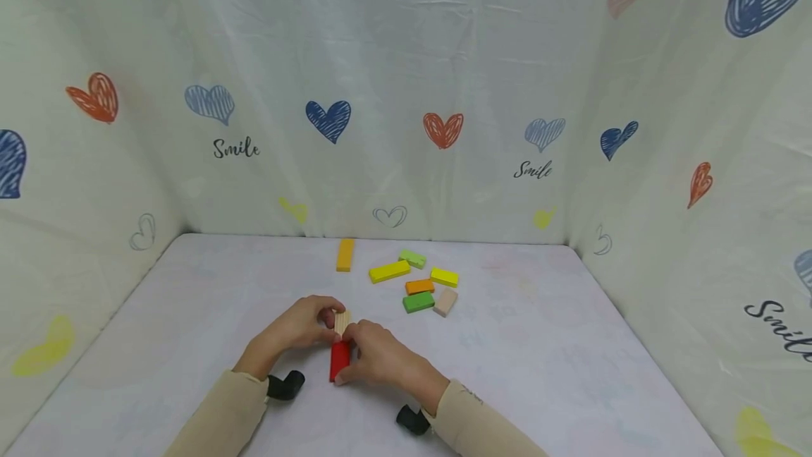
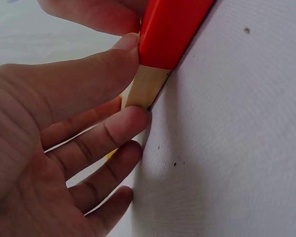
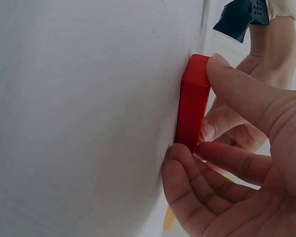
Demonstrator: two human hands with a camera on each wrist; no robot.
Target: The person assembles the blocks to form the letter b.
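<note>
Near the front middle of the table, a red wooden block and a plain wooden block lie end to end. My left hand pinches the plain block between thumb and fingers, the thumb reaching the joint with the red one. In the left wrist view the plain block meets the red block, both low on the white cloth. My right hand grips the red block by its ends; in the right wrist view the thumb is at the near end of the red block, fingers at the far end.
Beyond the hands lie several loose blocks: an orange-yellow block, a long yellow block, a light green block, a short yellow block, an orange block, a green block and a beige block.
</note>
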